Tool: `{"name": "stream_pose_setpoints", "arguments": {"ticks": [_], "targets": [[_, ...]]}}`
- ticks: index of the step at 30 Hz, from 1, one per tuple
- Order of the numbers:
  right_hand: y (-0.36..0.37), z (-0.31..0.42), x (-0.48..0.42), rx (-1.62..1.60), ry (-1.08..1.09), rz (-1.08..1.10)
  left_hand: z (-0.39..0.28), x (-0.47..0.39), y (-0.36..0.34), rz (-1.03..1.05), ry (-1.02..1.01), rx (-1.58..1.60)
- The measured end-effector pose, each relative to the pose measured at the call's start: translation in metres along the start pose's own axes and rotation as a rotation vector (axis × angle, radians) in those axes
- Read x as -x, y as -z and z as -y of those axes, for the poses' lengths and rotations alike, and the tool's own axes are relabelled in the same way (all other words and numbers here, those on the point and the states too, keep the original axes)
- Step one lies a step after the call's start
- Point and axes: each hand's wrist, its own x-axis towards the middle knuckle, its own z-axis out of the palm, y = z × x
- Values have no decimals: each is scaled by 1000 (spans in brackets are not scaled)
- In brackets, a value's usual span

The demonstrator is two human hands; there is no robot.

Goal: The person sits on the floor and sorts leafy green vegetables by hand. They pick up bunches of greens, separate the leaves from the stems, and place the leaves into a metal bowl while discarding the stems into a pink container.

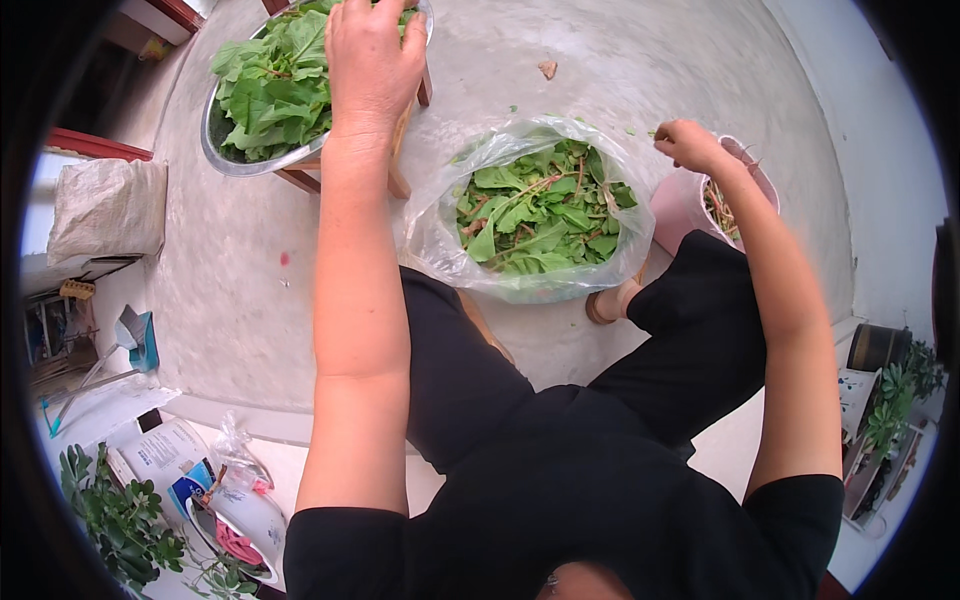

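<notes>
My left hand reaches over a metal basin heaped with green leaves. Its fingertips run past the picture's top edge, so what they hold is hidden. My right hand hangs in the air beside the pink bucket, fingers curled, and I cannot tell whether anything is pinched in them. Stripped stems lie inside that bucket. Between my feet a clear plastic bag stands wide at the mouth, filled with leafy greens on their stalks.
The basin rests on a wooden stool. On the concrete floor lie a dry leaf and small green scraps. A woven sack and a dustpan are at left. Potted plants stand behind me, with a white wall at right.
</notes>
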Motion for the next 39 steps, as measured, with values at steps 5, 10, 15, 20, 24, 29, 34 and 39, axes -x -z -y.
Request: {"name": "stream_pose_setpoints", "arguments": {"ticks": [5,10,15,20,24,29,34,39], "targets": [[-101,57,-58,66,176,145,-14,-4,-8,22,69,202],[-189,84,-78,260,187,-50,-13,3,-8,52,107,201],[-210,75,-80,361,325,-176,-17,7,-10,157,140,255],[-130,90,-53,272,432,-7,-21,25,-35,352,110,278],[-52,103,-7,190,398,28,-45,35,-50,586,32,393],[23,116,61,-44,313,40,-78,49,-47,697,-6,601],[51,109,102,-396,229,-5,-102,44,-36,546,-122,617],[54,108,112,-504,226,65,-113,39,-37,479,-169,546]]}}
